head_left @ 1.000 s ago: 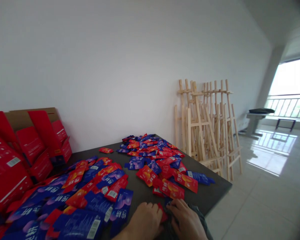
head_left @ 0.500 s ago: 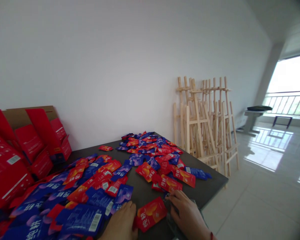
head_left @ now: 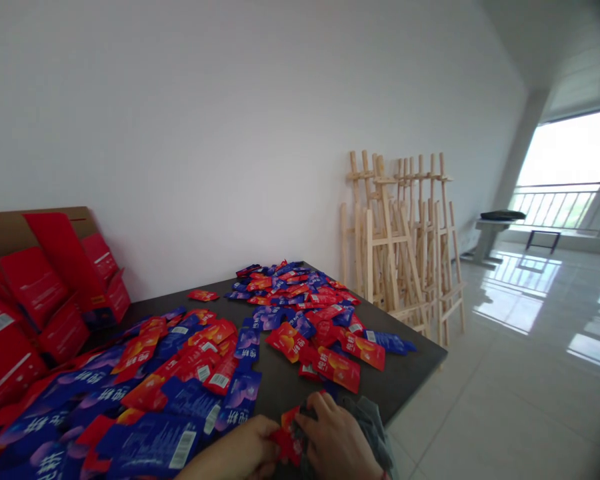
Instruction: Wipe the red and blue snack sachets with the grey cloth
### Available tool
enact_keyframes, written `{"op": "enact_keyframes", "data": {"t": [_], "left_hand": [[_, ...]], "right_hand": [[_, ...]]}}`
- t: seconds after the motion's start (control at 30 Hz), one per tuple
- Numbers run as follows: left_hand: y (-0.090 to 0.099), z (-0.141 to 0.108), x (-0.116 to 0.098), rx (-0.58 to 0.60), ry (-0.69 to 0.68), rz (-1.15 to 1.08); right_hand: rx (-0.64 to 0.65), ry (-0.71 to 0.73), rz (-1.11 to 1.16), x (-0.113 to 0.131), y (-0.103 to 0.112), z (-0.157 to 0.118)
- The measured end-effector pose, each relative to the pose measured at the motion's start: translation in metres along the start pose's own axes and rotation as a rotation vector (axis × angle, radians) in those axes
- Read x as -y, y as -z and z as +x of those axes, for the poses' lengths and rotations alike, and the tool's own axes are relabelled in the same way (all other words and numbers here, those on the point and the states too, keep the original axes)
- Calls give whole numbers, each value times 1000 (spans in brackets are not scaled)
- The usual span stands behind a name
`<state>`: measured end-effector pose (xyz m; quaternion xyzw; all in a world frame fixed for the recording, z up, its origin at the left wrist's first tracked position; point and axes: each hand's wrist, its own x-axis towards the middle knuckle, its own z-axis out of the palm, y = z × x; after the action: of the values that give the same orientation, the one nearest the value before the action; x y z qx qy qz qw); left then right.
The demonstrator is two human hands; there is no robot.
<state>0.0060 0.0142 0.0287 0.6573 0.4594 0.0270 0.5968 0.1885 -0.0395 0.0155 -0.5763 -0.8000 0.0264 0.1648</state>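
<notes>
Vs prev frame, red sachet no longer flat on dark table: now lifted near table's front edge, pinched between L hand and R hand, fingers closed on it, by grey cloth.

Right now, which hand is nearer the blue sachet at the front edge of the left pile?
Left. The left hand sits just below the blue sachet; the right hand is farther off, down to its right, past the red sachet.

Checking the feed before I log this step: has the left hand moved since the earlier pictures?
Yes. The left hand has moved left, further from the dark table's right corner, and now sits below the blue packet instead of to its right.
</notes>
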Motion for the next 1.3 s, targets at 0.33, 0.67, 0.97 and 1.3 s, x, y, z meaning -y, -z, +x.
{"op": "enact_keyframes", "data": {"t": [0.33, 0.67, 0.97, 1.3], "left_hand": [[8, 7, 2, 128, 2, -46], [5, 14, 12, 123, -11, -120], [6, 17, 11, 110, 31, -187], [6, 17, 14, 75, -14, -246]], "right_hand": [[-17, -194, -105, -35, 32, -9], [62, 23, 68, 1, 9, 7], [-34, -215, -20, -64, 16, -21], [4, 152, -23, -16, -7, -18]]}}
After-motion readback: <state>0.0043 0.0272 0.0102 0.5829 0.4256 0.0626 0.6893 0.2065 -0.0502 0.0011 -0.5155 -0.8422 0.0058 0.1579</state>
